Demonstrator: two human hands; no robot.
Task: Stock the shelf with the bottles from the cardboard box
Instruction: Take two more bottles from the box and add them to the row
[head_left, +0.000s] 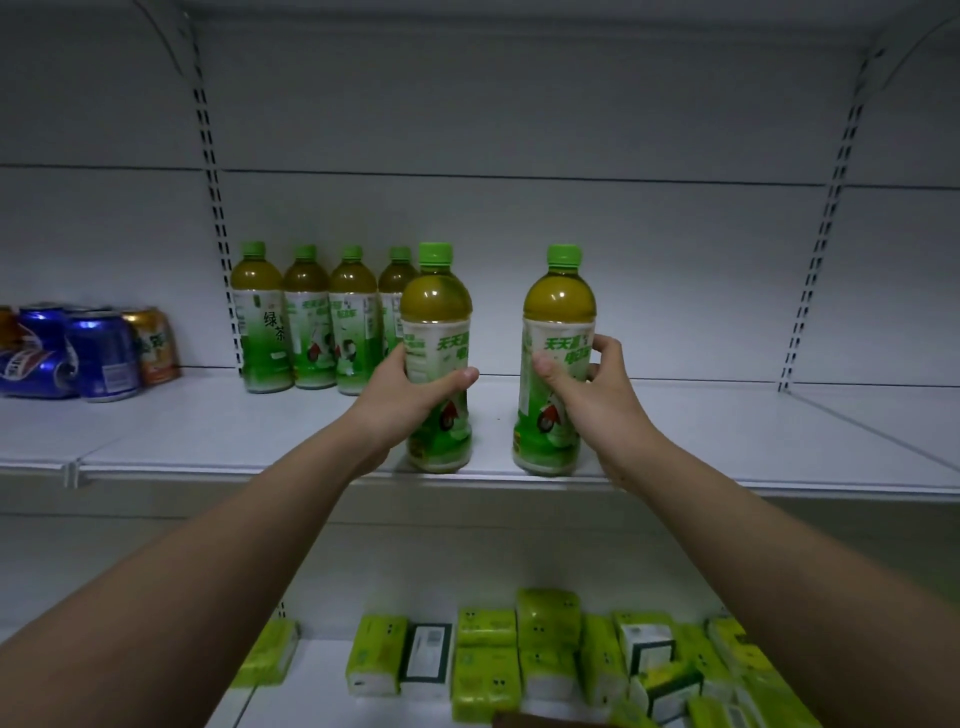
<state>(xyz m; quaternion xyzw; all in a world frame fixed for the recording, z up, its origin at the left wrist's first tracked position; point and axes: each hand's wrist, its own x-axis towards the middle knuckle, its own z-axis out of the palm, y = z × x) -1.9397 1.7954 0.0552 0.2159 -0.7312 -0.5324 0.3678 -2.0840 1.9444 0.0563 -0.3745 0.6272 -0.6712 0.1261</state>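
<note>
Two green-tea bottles with green caps stand upright near the front edge of the white shelf (727, 441). My left hand (410, 395) grips the left bottle (436, 312) around its label. My right hand (592, 384) grips the right bottle (560, 306) from its right side, thumb across the label. A row of several matching bottles (311, 322) stands at the back of the same shelf, left of my hands. The cardboard box is mostly out of view; only a brown edge (540, 721) shows at the bottom.
Blue and orange drink cans (88, 353) sit on the shelf section to the left. Green tissue packs (545, 654) fill the shelf below. Slotted uprights (218, 208) mark the section's sides, and bare shelf board lies to the right of the bottles.
</note>
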